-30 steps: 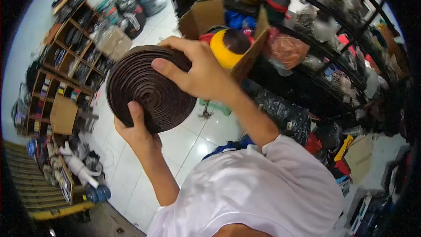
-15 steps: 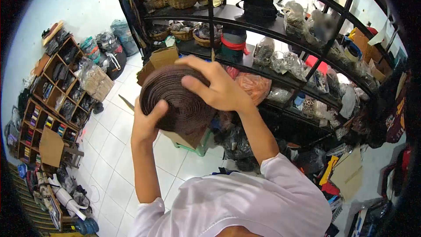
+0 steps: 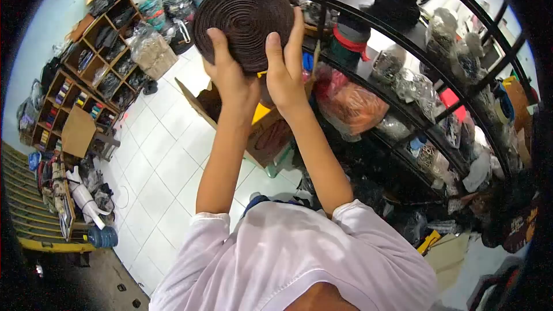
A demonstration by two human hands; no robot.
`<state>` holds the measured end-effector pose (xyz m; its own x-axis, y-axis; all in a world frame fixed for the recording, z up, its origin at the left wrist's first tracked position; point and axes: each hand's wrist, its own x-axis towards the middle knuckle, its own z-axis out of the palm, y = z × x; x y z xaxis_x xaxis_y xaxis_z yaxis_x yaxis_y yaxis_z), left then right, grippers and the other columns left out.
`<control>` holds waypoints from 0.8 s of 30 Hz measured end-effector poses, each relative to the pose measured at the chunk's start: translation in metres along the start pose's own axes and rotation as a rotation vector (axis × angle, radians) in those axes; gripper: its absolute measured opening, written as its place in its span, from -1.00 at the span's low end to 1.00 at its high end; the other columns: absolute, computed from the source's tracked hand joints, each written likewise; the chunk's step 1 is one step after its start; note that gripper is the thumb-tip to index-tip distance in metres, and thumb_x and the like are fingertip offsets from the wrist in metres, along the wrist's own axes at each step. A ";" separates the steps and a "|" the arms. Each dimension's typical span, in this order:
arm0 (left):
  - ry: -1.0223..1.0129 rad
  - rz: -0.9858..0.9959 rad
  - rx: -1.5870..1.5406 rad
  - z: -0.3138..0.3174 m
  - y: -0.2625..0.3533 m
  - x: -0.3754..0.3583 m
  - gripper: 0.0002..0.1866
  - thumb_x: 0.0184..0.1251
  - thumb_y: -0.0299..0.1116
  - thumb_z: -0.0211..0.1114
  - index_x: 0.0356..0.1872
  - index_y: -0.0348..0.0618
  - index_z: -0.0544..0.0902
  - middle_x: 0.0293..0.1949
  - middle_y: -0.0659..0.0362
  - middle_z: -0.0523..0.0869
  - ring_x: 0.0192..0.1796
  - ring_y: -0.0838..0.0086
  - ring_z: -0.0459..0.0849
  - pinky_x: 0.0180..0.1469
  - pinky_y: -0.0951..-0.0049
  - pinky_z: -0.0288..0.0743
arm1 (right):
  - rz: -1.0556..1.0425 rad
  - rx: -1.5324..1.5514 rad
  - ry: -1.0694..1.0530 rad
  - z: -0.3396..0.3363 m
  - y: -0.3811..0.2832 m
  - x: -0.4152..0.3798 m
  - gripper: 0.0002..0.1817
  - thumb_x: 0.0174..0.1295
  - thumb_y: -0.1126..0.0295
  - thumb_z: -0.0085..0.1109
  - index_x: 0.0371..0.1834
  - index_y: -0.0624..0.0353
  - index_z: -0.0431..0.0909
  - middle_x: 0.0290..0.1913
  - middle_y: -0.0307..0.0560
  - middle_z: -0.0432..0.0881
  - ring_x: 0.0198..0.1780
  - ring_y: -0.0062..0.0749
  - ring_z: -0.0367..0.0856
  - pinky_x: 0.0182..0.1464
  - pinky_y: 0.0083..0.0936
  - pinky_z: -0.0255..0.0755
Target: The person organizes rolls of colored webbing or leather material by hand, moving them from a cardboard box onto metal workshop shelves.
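A large coiled roll of dark brown webbing point(image 3: 245, 20) is held up in front of me, its spiral face turned toward my head. My left hand point(image 3: 230, 75) grips it from the lower left with the thumb on the face. On the lower right my right hand point(image 3: 286, 72) holds its edge, thumb up and fingers mostly behind the roll. Below the roll is an open cardboard box point(image 3: 268, 144), partly hidden by my forearms, with something yellow at its opening. Under the box part of a green stool point(image 3: 279, 164) shows.
A black metal shelf point(image 3: 397, 29) curves along the right, carrying bagged goods and baskets. An orange bundle in plastic point(image 3: 357, 106) sits near the box. Wooden cubbyholes point(image 3: 95, 55) with thread spools stand left. A blue water jug point(image 3: 102, 237) lies by the yellow-edged slats.
The roll has gone up and away from the box beneath it. My right hand has shifted from the roll's top to its lower right side. The view has turned.
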<state>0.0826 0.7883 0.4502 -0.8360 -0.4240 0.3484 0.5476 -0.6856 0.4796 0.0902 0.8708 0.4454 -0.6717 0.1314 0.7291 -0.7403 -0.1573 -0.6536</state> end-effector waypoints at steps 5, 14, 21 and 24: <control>-0.185 0.065 0.334 -0.009 -0.004 0.034 -0.39 0.35 -0.17 0.32 0.29 -0.22 0.31 0.14 0.12 0.54 0.08 0.41 0.57 0.19 0.37 0.41 | 0.159 0.110 0.046 -0.001 0.054 0.041 -0.39 0.36 0.45 0.08 0.45 0.26 0.12 0.33 0.07 0.36 0.32 -0.25 0.35 0.38 -0.37 0.18; -0.324 -0.799 0.771 -0.151 -0.047 0.161 -0.39 0.16 -0.38 0.45 0.17 -0.40 0.37 0.03 -0.04 0.61 -0.06 0.28 0.70 -0.12 0.35 0.68 | 0.956 -0.201 -0.773 -0.060 0.196 0.123 -0.37 0.33 0.34 0.18 0.47 -0.14 0.23 0.24 -0.04 0.46 -0.35 -0.68 0.46 -0.53 -0.75 0.32; -0.242 -1.075 0.952 -0.245 -0.131 0.138 -0.49 0.09 -0.31 0.50 -0.01 -0.43 0.53 -0.10 -0.08 0.67 -0.14 0.22 0.73 -0.33 0.30 0.74 | 1.445 -0.257 -0.756 -0.065 0.308 0.078 -0.38 0.32 0.48 0.12 0.44 -0.24 0.28 0.22 -0.27 0.47 -0.18 -0.66 0.48 -0.40 -0.78 0.30; -0.355 -1.130 1.268 -0.248 -0.133 0.129 -0.52 0.01 -0.25 0.54 -0.12 -0.39 0.63 -0.24 -0.02 0.73 -0.20 0.36 0.75 -0.42 0.40 0.66 | 1.499 -0.578 -0.810 -0.058 0.298 0.063 -0.34 0.28 0.54 0.14 0.43 -0.29 0.29 0.28 -0.18 0.42 0.05 -0.41 0.49 -0.19 -0.56 0.42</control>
<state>-0.1073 0.6781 0.2320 -0.8423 0.1579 -0.5154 -0.4233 0.3982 0.8138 -0.1742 0.8888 0.2844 -0.6619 -0.2765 -0.6967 0.3872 0.6697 -0.6337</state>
